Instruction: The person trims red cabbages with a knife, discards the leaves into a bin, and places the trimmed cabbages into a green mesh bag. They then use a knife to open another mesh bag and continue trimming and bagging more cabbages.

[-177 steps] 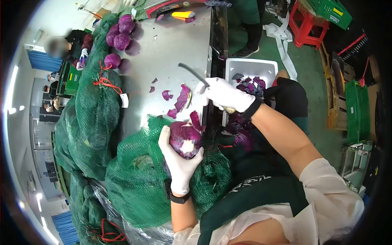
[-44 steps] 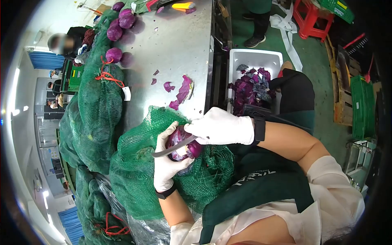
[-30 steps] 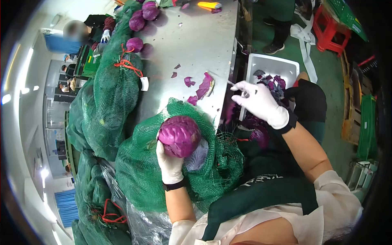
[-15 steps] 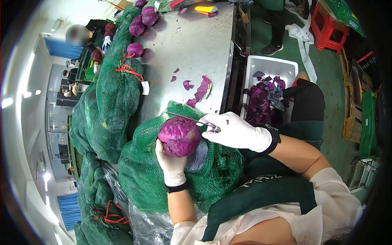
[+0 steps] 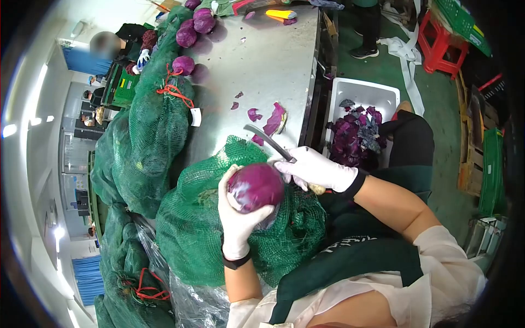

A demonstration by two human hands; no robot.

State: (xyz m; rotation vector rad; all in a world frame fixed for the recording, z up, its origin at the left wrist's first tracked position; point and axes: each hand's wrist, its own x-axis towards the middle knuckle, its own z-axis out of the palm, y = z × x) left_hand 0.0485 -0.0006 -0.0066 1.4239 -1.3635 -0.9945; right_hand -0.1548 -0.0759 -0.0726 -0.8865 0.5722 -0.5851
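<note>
A purple cabbage (image 5: 257, 187) rests in the white-gloved grasp of my left hand (image 5: 239, 213), its fingers and thumb wrapped round the near and left sides. My right hand (image 5: 318, 168), also gloved in white, is closed on a knife (image 5: 269, 140) with a curved dark blade and a pale handle end showing below the palm. The blade points up and left, above the cabbage and apart from it. Beneath the cabbage lies a green mesh sack (image 5: 191, 235). Torn purple leaves (image 5: 273, 119) lie on the metal table (image 5: 235, 60) beyond the blade.
Several cabbages (image 5: 186, 36) line the table's far left edge beside full mesh sacks (image 5: 145, 136) tied with red string. A white bin (image 5: 365, 90) of leaf scraps stands right of the table. A red stool (image 5: 442, 46) and green crates (image 5: 492, 172) are farther right. Other people work nearby.
The cabbage has turned in my left hand and moved slightly right. The knife has tilted up, away from the cabbage, its blade now showing its flat side.
</note>
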